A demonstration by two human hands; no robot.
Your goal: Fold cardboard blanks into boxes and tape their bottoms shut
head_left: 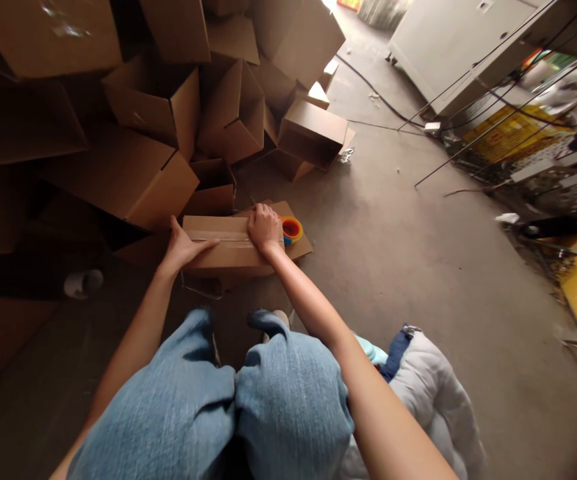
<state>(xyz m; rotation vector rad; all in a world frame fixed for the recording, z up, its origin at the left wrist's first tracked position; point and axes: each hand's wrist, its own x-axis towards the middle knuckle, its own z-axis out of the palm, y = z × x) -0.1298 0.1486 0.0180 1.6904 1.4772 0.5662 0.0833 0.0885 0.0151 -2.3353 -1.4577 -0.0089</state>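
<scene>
Covering tape (213, 236) on the carton (223, 261), right hand (264, 228) rests.

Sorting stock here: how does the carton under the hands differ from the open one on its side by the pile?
The taped carton is shut, clear tape along its top; the open carton shows its hollow mouth. The taped carton lies flat under the left hand and right hand; the open carton sits on its side, untouched. Both are brown corrugated cardboard.
</scene>
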